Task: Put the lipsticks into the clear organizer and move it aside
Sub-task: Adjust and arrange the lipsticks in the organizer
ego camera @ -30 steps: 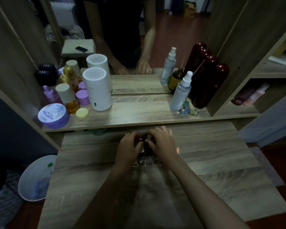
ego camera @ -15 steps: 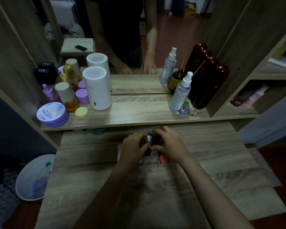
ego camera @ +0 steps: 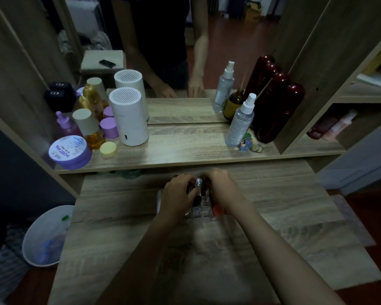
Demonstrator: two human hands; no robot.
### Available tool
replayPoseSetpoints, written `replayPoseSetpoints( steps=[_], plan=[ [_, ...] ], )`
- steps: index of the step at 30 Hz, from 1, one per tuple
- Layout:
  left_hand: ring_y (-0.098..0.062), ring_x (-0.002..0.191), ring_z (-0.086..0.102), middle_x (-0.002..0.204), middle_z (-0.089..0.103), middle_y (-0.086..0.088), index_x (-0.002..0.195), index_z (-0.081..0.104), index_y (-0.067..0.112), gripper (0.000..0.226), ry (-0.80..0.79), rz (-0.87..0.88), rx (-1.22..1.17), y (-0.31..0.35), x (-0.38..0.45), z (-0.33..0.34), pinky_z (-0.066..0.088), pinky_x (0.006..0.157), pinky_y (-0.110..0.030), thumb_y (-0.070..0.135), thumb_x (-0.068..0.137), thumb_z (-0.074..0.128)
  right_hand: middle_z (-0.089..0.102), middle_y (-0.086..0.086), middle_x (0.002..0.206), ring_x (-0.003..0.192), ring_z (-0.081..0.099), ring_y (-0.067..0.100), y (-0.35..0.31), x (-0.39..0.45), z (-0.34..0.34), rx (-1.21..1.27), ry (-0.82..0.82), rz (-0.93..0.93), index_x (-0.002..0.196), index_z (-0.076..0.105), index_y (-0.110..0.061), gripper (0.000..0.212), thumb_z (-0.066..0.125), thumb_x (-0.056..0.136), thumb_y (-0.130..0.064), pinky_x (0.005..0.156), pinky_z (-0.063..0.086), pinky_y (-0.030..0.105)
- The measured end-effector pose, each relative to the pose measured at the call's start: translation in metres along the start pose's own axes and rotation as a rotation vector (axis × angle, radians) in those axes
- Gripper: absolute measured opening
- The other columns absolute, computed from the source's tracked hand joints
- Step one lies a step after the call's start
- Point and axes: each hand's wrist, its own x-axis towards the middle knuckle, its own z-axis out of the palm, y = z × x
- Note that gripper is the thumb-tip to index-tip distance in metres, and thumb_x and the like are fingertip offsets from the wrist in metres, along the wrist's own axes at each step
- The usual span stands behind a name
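Note:
The clear organizer (ego camera: 200, 214) stands on the wooden desk (ego camera: 284, 208), just in front of the shelf edge. Both my hands are bent over it. My left hand (ego camera: 176, 194) pinches a silver-capped lipstick (ego camera: 198, 182) above the organizer's back rows. My right hand (ego camera: 224, 190) curls its fingers on a dark lipstick (ego camera: 206, 187) at the back right. A dark lipstick (ego camera: 197, 200) stands in a compartment. An orange-red lipstick (ego camera: 217, 209) shows at the organizer's right side, under my right palm. The hands hide the other compartments.
On the shelf (ego camera: 185, 150) above the desk stand a white cylinder (ego camera: 129, 119), purple jars (ego camera: 69, 153), an amber bottle (ego camera: 90, 128), a spray bottle (ego camera: 240, 122) and dark red bottles (ego camera: 277, 111). A mirror is behind them. A white bin (ego camera: 46, 236) sits on the floor, left.
My hands have parted a little over the organizer, uncovering the silver-capped lipstick and the orange-red one. The organizer itself has stayed in place.

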Motion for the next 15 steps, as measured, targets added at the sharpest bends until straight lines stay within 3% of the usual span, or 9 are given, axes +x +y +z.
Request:
replayPoseSetpoints(
  steps=[6, 15],
  plan=[
    [-0.022, 0.095, 0.059, 0.104, 0.067, -0.006, 0.108, 0.061, 0.017, 0.031, 0.005, -0.003, -0.031, 0.0005, 0.0000, -0.0015, 0.048, 0.079, -0.036, 0.019, 0.078, 0.068, 0.064, 0.015, 0.103, 0.099, 0.061, 0.035, -0.0040, 0.0005, 0.0002, -0.014, -0.021, -0.037, 0.112, 0.064, -0.015, 0.027, 0.052, 0.088, -0.012, 0.082, 0.052, 0.044],
    [-0.020, 0.096, 0.059, 0.104, 0.066, -0.007, 0.109, 0.062, 0.016, 0.036, -0.022, 0.008, -0.062, -0.0004, -0.0006, 0.0008, 0.041, 0.077, -0.023, 0.014, 0.075, 0.070, 0.065, 0.014, 0.106, 0.101, 0.061, 0.033, -0.0034, -0.0041, -0.0015, 0.043, 0.008, -0.050, 0.113, 0.064, -0.014, 0.028, 0.054, 0.087, -0.010, 0.085, 0.051, 0.044]
  ],
)
